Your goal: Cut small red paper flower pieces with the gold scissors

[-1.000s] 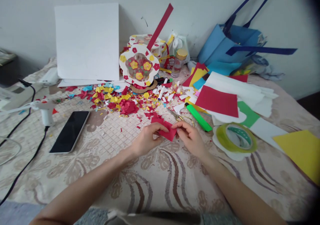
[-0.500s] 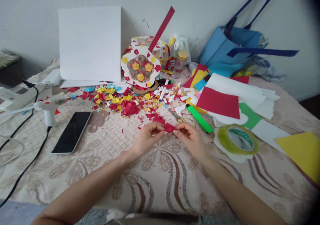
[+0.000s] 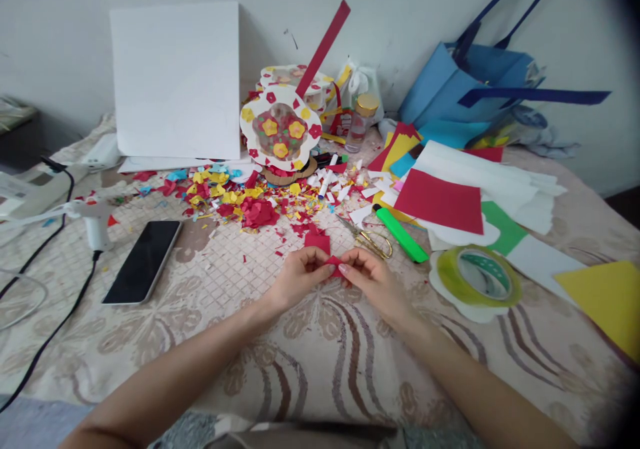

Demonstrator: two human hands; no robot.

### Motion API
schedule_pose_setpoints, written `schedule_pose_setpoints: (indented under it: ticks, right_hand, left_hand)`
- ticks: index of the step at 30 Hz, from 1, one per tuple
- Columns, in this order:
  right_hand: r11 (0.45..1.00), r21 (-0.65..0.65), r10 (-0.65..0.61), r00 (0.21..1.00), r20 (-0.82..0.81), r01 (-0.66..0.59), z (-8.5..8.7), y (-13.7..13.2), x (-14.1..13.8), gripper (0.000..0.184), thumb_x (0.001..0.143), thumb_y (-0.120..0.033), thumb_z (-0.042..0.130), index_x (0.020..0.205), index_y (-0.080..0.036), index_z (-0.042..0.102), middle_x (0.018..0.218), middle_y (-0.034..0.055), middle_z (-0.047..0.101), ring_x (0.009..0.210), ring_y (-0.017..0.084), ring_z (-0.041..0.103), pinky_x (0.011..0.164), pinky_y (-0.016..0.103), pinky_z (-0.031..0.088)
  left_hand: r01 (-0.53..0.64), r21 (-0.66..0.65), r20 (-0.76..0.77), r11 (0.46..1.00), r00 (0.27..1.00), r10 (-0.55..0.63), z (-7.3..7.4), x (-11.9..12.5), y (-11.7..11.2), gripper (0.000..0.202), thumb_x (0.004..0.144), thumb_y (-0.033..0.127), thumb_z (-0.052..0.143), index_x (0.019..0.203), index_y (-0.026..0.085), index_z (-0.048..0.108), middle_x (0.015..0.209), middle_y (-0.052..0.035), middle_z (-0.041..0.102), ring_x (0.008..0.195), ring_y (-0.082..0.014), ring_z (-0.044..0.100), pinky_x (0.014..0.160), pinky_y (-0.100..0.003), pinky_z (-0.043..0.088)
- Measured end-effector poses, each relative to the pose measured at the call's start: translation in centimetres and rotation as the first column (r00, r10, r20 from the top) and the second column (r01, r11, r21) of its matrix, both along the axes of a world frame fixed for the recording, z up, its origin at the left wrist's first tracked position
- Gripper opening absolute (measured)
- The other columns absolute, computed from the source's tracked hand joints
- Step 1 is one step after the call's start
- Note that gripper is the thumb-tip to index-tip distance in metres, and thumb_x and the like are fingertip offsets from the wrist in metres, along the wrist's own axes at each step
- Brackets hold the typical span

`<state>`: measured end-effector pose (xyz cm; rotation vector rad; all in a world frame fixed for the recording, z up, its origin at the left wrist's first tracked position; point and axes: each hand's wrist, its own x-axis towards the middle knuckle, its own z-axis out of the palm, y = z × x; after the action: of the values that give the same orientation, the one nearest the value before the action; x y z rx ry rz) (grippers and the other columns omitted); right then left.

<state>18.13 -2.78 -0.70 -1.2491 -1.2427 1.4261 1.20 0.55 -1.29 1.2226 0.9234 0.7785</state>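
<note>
Fingers of my left hand point(image 3: 295, 280) and right hand point(image 3: 374, 281) pinch the small red paper point(image 3: 333, 261) just above the cloth point(image 3: 320, 369); an uneven squeeze could, I think, skew or tear it.

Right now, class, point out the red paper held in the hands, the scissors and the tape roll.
red paper point(image 3: 333, 261): head view, on the small red fold that shows at its middle.
scissors point(image 3: 369, 238): head view, on the gold handles near the pivot.
tape roll point(image 3: 444, 274): head view, on its left outer band.
</note>
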Motion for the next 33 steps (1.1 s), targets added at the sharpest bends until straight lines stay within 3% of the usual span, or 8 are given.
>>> schedule_pose_setpoints:
  ticks: [7, 12, 18, 24, 27, 33]
  right_hand:
    - [0.999, -0.023, -0.036, 0.999, 0.013, 0.036, 0.1, 0.2, 0.1, 0.009, 0.080, -0.029, 0.060, 0.079, -0.020, 0.057, 0.068, -0.0036, 0.055, 0.056, 0.010, 0.052, 0.054, 0.024, 0.043]
    - [0.999, -0.005, 0.046, 0.998, 0.034, -0.046, 0.4, 0.4, 0.6, 0.011, 0.078, -0.022, 0.059, 0.089, -0.020, 0.059, 0.077, -0.0008, 0.059, 0.067, 0.012, 0.056, 0.060, 0.025, 0.043]
    - [0.986, 0.163, -0.009, 0.973, 0.230, -0.030, 0.3, 0.6, 1.2, 0.009, 0.081, -0.017, 0.055, 0.085, -0.021, 0.061, 0.076, -0.0010, 0.060, 0.067, 0.012, 0.055, 0.062, 0.025, 0.042]
    - [0.905, 0.413, -0.052, 0.934, 0.354, -0.106, 0.8, 0.4, 0.8, 0.018, 0.080, -0.009, 0.050, 0.083, -0.020, 0.063, 0.085, 0.0028, 0.060, 0.082, 0.016, 0.057, 0.070, 0.028, 0.044]
    - [0.922, 0.370, -0.017, 0.942, 0.335, -0.115, 0.9, 0.3, 0.7, 0.016, 0.082, -0.012, 0.050, 0.085, -0.021, 0.063, 0.088, 0.0032, 0.060, 0.083, 0.016, 0.057, 0.070, 0.029, 0.045]
    - [0.985, 0.162, 0.025, 0.971, 0.238, -0.065, 0.6, 0.3, 0.7, 0.014, 0.086, -0.035, 0.054, 0.087, -0.021, 0.058, 0.079, 0.0016, 0.060, 0.070, 0.015, 0.056, 0.061, 0.026, 0.045]
  left_hand:
    - [0.091, -0.097, 0.022, 0.991, 0.996, -0.089, 0.1, 0.1, -0.2, 0.026, 0.073, 0.037, 0.068, 0.079, 0.012, 0.060, 0.069, -0.0017, 0.064, 0.060, -0.0101, 0.059, 0.059, -0.022, 0.046]
    - [0.124, -0.195, 0.010, 0.973, 0.992, -0.125, 0.3, 0.0, -0.1, 0.033, 0.068, 0.041, 0.071, 0.079, 0.011, 0.062, 0.067, -0.0031, 0.067, 0.058, -0.0106, 0.061, 0.058, -0.022, 0.048]
    - [0.130, -0.350, 0.144, 0.928, 0.986, -0.084, 0.7, -0.1, 0.1, 0.038, 0.070, 0.046, 0.070, 0.081, 0.011, 0.062, 0.073, -0.0055, 0.070, 0.063, -0.0111, 0.064, 0.065, -0.023, 0.051]
    - [0.109, -0.386, 0.152, 0.916, 0.987, -0.053, 0.8, -0.2, 0.2, 0.036, 0.065, 0.043, 0.075, 0.077, 0.012, 0.063, 0.069, -0.0040, 0.069, 0.061, -0.0112, 0.064, 0.063, -0.022, 0.050]
    - [0.114, -0.360, 0.132, 0.926, 0.989, -0.071, 0.8, -0.3, 0.3, 0.038, 0.062, 0.043, 0.077, 0.079, 0.011, 0.064, 0.070, -0.0046, 0.069, 0.062, -0.0113, 0.065, 0.061, -0.021, 0.050]
    - [0.117, -0.265, 0.048, 0.957, 0.993, -0.108, 0.4, -0.3, 0.4, 0.036, 0.065, 0.042, 0.074, 0.082, 0.011, 0.066, 0.067, -0.0038, 0.069, 0.060, -0.0110, 0.064, 0.060, -0.022, 0.049]
